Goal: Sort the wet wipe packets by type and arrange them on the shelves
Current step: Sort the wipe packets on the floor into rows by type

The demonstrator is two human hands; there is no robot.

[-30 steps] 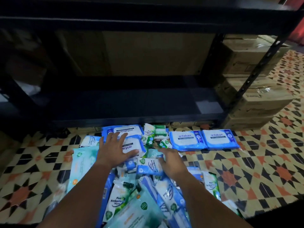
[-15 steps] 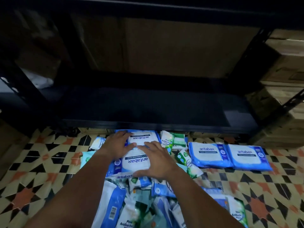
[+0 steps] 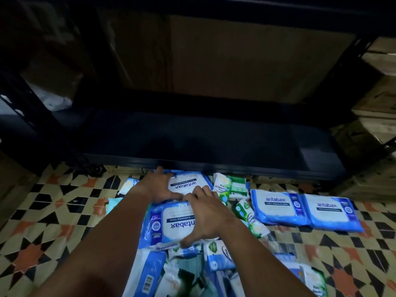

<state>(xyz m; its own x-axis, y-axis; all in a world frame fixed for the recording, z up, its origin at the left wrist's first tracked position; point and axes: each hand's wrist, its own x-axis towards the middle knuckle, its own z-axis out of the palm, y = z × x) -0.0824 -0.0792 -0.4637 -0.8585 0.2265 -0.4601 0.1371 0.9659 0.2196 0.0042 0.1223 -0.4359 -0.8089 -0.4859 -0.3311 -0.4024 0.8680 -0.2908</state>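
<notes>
A heap of wet wipe packets lies on the patterned floor in front of a black shelf (image 3: 203, 144). My left hand (image 3: 157, 186) grips the left end of the far blue antabax packet (image 3: 188, 185), fingers over its far edge by the shelf lip. My right hand (image 3: 206, 214) lies spread across the near antabax packet (image 3: 171, 225), thumb at its near edge. Two more antabax packets (image 3: 278, 207) (image 3: 333, 213) lie side by side at the right. Green pine packets (image 3: 221, 186) sit between them and my hands.
The lowest shelf board is dark and bare. Brown cardboard (image 3: 246, 56) stands behind it. Stacked cardboard boxes (image 3: 377, 116) stand to the right of the shelf post. More mixed packets (image 3: 218, 256) are piled between my forearms. Tiled floor (image 3: 53, 221) extends left.
My head has moved closer and lower toward the shelf. Both hands slid forward; the left moved onto the far antabax packet, the right spread over the near one.
</notes>
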